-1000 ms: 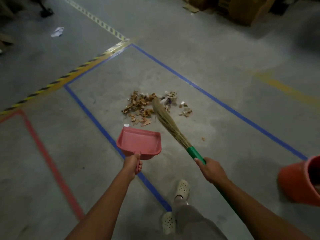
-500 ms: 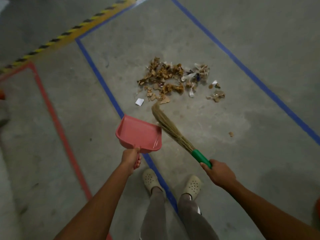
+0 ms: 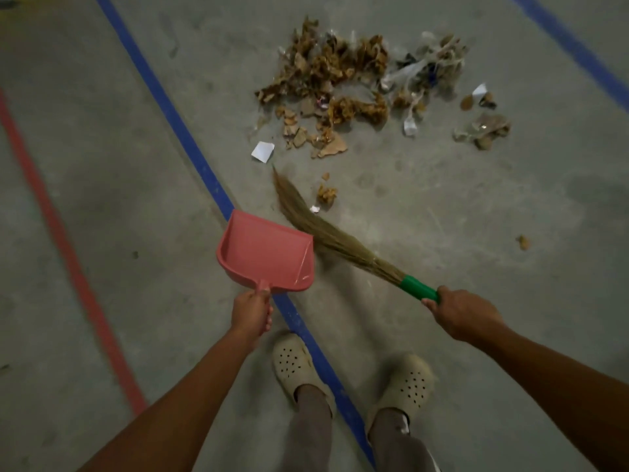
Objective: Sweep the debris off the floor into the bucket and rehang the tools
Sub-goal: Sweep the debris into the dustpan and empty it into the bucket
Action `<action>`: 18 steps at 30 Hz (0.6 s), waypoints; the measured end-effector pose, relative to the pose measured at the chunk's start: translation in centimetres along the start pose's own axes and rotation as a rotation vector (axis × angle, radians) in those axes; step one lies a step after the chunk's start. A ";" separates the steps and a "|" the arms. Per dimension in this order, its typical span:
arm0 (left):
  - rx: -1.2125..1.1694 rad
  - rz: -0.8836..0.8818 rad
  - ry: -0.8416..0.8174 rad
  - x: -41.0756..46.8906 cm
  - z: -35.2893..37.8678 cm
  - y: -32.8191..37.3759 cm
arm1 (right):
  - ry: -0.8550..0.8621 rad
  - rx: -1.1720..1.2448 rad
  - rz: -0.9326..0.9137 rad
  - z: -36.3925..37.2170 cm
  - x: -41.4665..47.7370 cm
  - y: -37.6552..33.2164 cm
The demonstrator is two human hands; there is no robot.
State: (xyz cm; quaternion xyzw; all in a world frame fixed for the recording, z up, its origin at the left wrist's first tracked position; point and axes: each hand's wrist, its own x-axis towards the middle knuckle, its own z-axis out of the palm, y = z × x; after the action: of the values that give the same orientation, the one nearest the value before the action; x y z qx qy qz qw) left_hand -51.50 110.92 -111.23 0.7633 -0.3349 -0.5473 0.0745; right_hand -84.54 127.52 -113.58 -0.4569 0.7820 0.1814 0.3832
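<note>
Debris [image 3: 340, 83], brown scraps and paper, lies heaped on the far part of the concrete floor [image 3: 442, 206], right of a blue line [image 3: 177, 120]. Nearer, the left hand [image 3: 251, 313] curls round the handle of a pink dustpan [image 3: 265, 253] over that line. Just beside it slants the broom [image 3: 337, 240], bristle tips near stray crumbs, its green handle gripped by the right hand [image 3: 459, 313].

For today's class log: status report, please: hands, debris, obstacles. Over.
Left hand grips empty pink plastic dustpan. Right hand grips green-handled straw broom. Brown leaf-and-paper debris pile ahead. Nothing in the way.
</note>
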 end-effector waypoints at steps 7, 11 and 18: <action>-0.047 0.044 -0.039 4.9 3.5 0.5 | 0.062 0.029 0.063 0.2 7.0 0.1; -0.047 0.083 -0.082 6.1 4.6 2.1 | 0.165 0.073 0.090 -2.0 10.0 -0.8; -0.115 0.126 -0.061 5.6 4.0 5.3 | 0.349 0.342 0.053 -6.0 9.6 -4.2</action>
State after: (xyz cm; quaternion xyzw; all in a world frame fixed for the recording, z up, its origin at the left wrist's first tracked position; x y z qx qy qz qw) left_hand -56.35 104.55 -114.69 0.7182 -0.3524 -0.5828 0.1424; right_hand -86.35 115.99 -116.82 -0.3893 0.8673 -0.0252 0.3092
